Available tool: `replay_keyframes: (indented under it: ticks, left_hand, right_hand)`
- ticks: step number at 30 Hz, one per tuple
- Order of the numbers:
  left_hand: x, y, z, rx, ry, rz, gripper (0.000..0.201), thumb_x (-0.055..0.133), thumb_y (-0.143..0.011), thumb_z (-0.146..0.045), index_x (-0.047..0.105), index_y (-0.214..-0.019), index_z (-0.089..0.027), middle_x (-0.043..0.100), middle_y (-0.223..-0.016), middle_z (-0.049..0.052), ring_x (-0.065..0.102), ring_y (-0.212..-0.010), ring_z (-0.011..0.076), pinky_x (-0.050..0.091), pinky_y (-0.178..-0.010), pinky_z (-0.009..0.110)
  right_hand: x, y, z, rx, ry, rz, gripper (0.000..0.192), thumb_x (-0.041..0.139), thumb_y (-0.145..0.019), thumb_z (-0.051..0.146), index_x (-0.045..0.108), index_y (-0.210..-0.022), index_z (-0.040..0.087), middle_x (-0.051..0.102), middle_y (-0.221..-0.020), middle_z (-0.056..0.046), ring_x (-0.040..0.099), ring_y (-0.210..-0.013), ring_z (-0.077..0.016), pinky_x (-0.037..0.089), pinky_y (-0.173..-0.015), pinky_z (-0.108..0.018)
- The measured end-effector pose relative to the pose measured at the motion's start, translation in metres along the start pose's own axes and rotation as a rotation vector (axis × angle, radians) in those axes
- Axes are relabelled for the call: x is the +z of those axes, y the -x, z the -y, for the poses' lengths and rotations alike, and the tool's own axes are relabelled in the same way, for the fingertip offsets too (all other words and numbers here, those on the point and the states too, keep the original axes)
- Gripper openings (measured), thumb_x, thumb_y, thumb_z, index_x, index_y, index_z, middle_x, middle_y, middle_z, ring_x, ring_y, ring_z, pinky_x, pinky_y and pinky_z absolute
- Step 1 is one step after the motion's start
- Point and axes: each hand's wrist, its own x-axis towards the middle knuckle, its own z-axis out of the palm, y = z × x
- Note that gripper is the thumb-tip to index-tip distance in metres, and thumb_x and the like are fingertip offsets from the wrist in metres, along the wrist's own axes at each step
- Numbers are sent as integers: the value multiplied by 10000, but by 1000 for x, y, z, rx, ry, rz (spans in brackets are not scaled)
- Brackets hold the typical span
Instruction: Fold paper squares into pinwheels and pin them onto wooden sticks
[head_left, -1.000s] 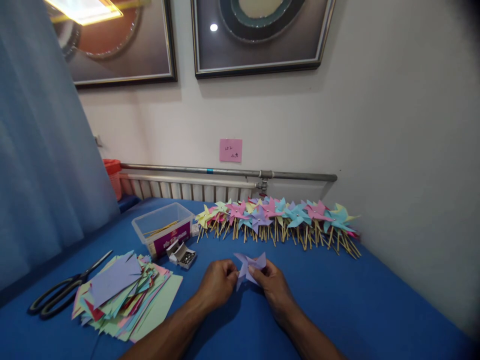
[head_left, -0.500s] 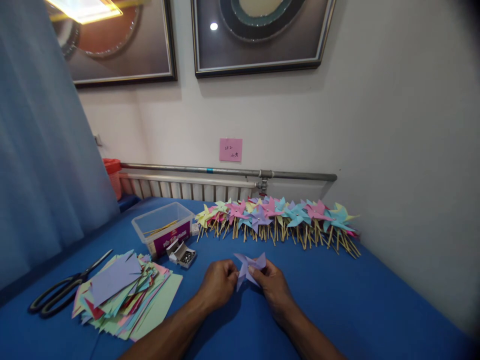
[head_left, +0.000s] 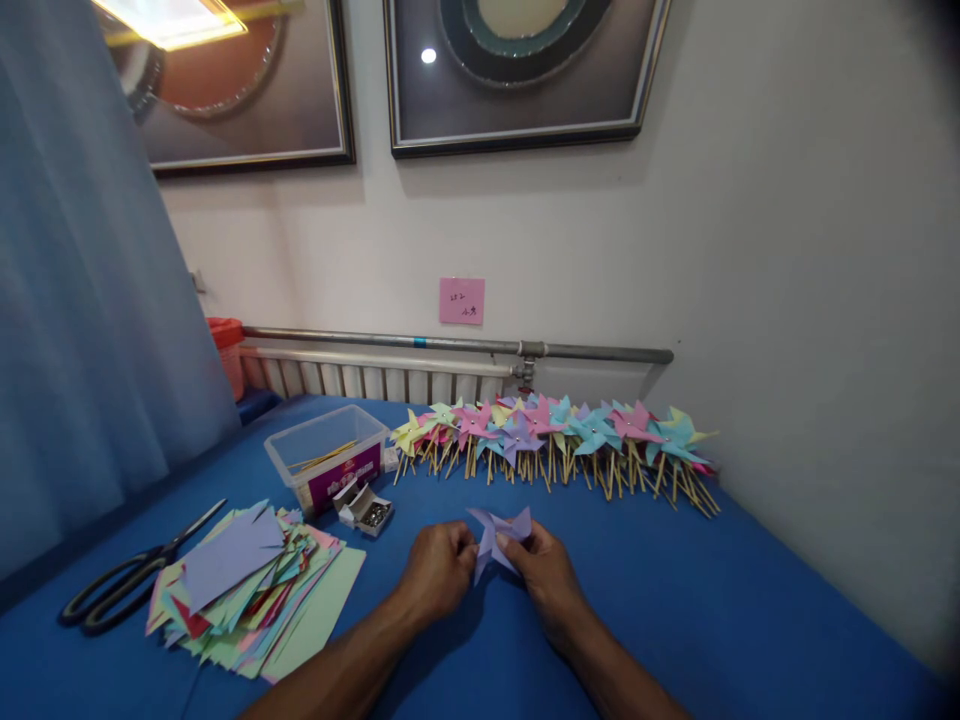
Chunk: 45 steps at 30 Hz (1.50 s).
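A purple paper pinwheel (head_left: 495, 538), its blades folded in to the middle, is pinched in my right hand (head_left: 551, 575), thumb on the front and fingers behind. At its left edge my left hand (head_left: 437, 572) is closed, fingertips curled together beside a blade; what they grip, if anything, is too small to make out. Just beyond lies a small opened box of metal pins (head_left: 373, 514). To the left a pile of cut coloured paper (head_left: 255, 590) is spread out, a purple sheet on top, with black-handled scissors (head_left: 135, 580) alongside.
Finished pinwheels on sticks (head_left: 540, 435) lie in a long row at the back of the blue surface (head_left: 675, 610). A clear plastic tub (head_left: 326, 455) holds thin sticks. Behind are a radiator and pipe (head_left: 465, 345); a blue curtain (head_left: 97, 280) hangs at left.
Almost nothing differs. Both hands and the purple pinwheel stay in the same place and pose; the view has shifted only very slightly.
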Motion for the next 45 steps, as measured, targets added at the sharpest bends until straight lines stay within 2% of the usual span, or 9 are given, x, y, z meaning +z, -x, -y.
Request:
replay_keyframes:
  ticks: [7, 14, 23, 34, 39, 45]
  left_hand:
    - [0, 1, 0, -1, -24, -10, 168, 536, -835, -175, 656, -718, -173, 671, -664, 14, 586, -652, 154, 335, -615, 250]
    - [0, 2, -2, 21, -46, -17, 175, 534, -844, -174, 657, -719, -168, 673, -664, 20, 590, -657, 156, 331, -624, 253]
    - [1, 2, 0, 10, -64, -10, 173, 534, -849, -177, 663, -734, -172, 683, -678, 20, 597, -666, 151, 334, -627, 248]
    - [2, 1, 0, 8, -55, -14, 173, 536, -851, -174, 654, -724, -168, 678, -667, 17, 595, -651, 149, 338, -625, 246]
    - [2, 3, -2, 23, -76, -34, 171, 536, -850, -184, 651, -724, -171, 672, -665, 18, 593, -656, 153, 327, -624, 251]
    - [3, 1, -3, -11, -45, -20, 171, 531, -844, -172, 645, -716, -170, 676, -665, 23, 589, -650, 156, 333, -619, 251]
  right_hand:
    - [0, 1, 2, -9, 21, -14, 455, 840, -633, 481, 746, -954, 172, 764, -849, -64, 667, -776, -236, 511, -721, -325]
    - [2, 3, 5, -3, 23, 5, 419, 819, -660, 479, 720, -937, 182, 744, -818, -41, 654, -758, -227, 505, -758, -336]
    - [4, 5, 11, -8, 49, -4, 456, 813, -657, 491, 740, -966, 165, 773, -891, -77, 682, -818, -250, 516, -760, -330]
    - [4, 8, 14, -2, 64, 4, 383, 779, -692, 460, 716, -942, 177, 755, -837, -52, 671, -770, -234, 516, -740, -326]
    - [4, 6, 12, -13, 49, 12, 395, 776, -701, 448, 728, -976, 169, 768, -894, -74, 687, -821, -248, 524, -776, -338]
    - [3, 0, 2, -16, 39, -26, 440, 800, -667, 476, 749, -975, 166, 764, -829, -63, 682, -784, -239, 517, -711, -309]
